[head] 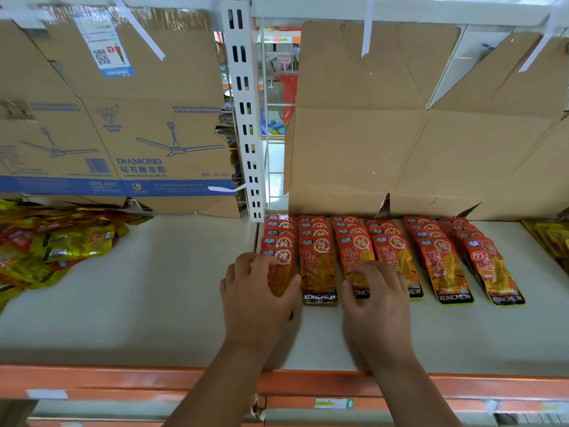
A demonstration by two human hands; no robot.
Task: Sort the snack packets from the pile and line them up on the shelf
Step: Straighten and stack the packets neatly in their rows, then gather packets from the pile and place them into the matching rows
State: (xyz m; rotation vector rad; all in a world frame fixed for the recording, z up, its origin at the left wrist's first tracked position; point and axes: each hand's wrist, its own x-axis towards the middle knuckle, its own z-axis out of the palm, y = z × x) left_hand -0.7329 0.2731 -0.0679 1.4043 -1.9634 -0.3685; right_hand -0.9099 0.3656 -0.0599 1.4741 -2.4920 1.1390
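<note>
Your left hand (258,291) closed its grip round the leftmost row's front red packet (281,257), centre frame on the shelf (184,288). Your right hand (375,297) pinched the third row's front packet (354,251). The pile (55,241) lay mid-left.

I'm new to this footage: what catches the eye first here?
Six neat rows of red snack packets fill the right half of the shelf, with the left hand and right hand resting on the front ones. A jumbled yellow-and-red pile lies at far left.
</note>
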